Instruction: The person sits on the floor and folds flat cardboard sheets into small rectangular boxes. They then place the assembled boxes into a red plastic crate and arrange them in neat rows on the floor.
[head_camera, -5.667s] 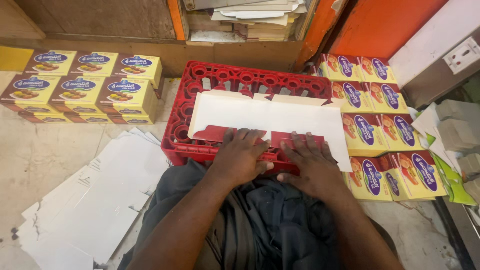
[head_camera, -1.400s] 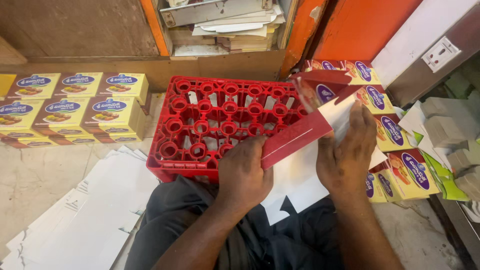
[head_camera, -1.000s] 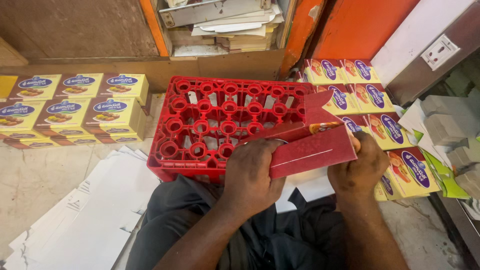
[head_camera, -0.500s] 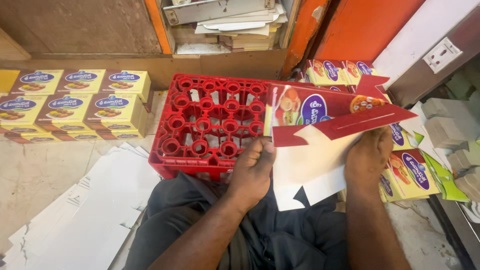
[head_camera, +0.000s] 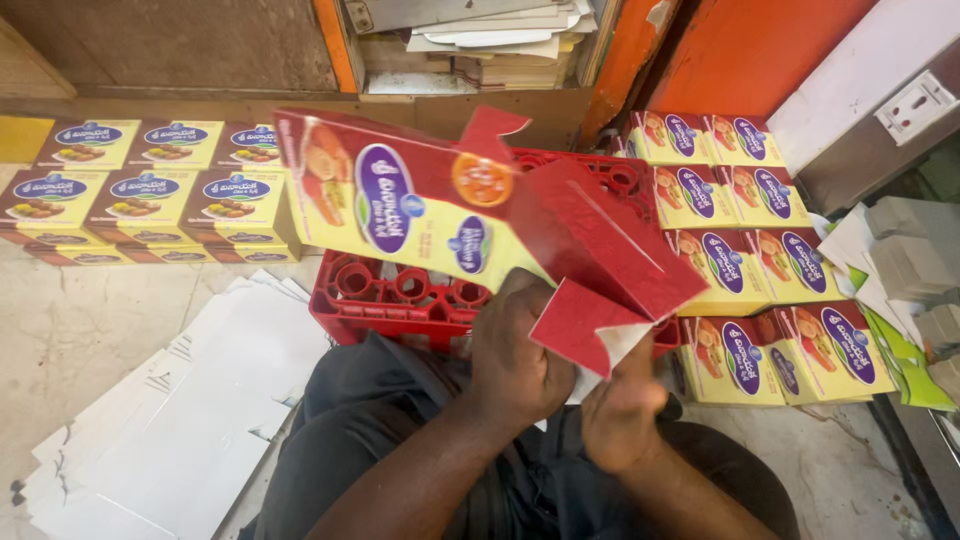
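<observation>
I hold a half-folded cardboard box (head_camera: 430, 205), yellow and dark red with printed pictures, raised in front of me above a red plastic crate (head_camera: 400, 295). My left hand (head_camera: 515, 360) grips the box from underneath at its lower edge. My right hand (head_camera: 620, 410) pinches a loose red flap at the box's lower right corner. The box's open red end and flaps point right and down. Most of the crate is hidden behind the box.
Finished yellow boxes are stacked at the back left (head_camera: 150, 190) and in rows on the right (head_camera: 740, 270). A pile of flat white cardboard blanks (head_camera: 190, 410) lies on the floor at left. Shelves with papers (head_camera: 480, 50) stand behind; grey cartons (head_camera: 920, 260) sit at far right.
The flat blank that lay on the crate has been lifted, turned and folded into a box shape. It is now raised higher and closer to me, covering the crate.
</observation>
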